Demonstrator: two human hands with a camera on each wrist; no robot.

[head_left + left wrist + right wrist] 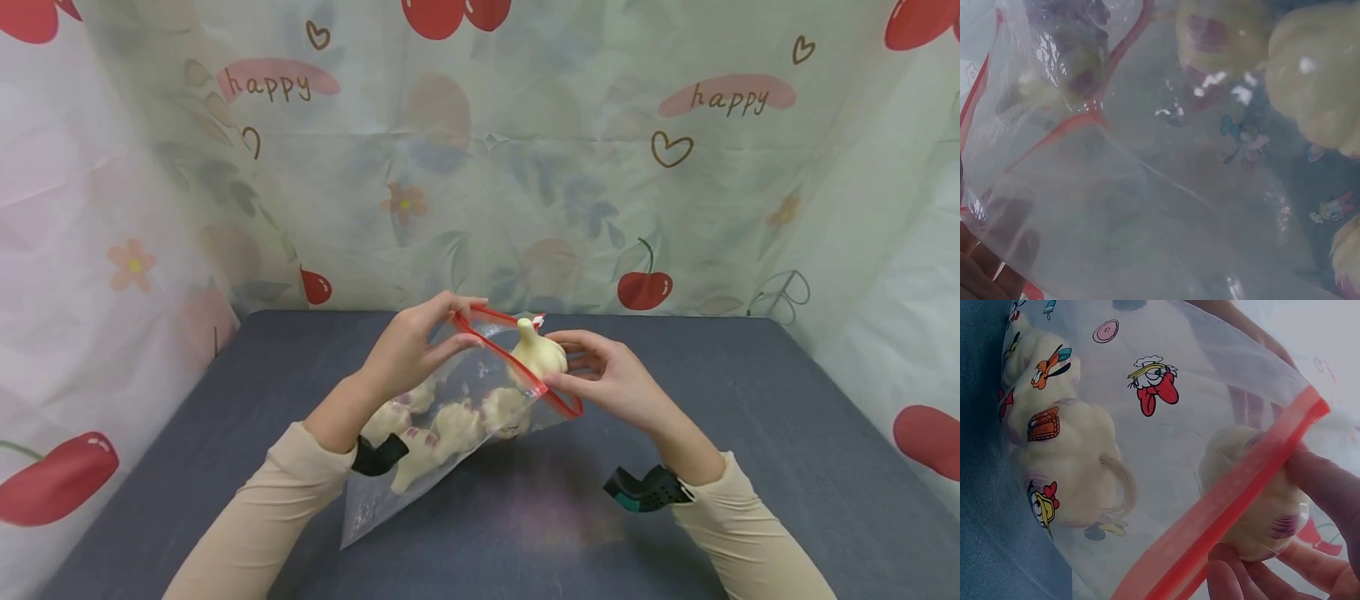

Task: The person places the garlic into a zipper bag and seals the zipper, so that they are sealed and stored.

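Observation:
A clear zip bag [480, 375] with a red zip edge [1229, 503] stands tilted over the table, its mouth spread open. My left hand [412, 342] pinches the far left part of that edge between thumb and fingers. At the mouth's right side, my right hand [615, 379] grips a pale garlic bulb [542, 354], its stem pointing up. The right wrist view shows this bulb [1279, 519] partly behind the red edge, with fingers around it. Several garlic bulbs [456, 427] with purplish streaks lie lower in the bag. Cartoon prints [1154, 384] mark the plastic.
A dark grey table [225, 483] lies under the bag. Behind it and at both sides hangs a pale curtain [495, 192] printed with cherries, hearts and words. Each wrist carries a black camera mount, such as the right one [648, 490].

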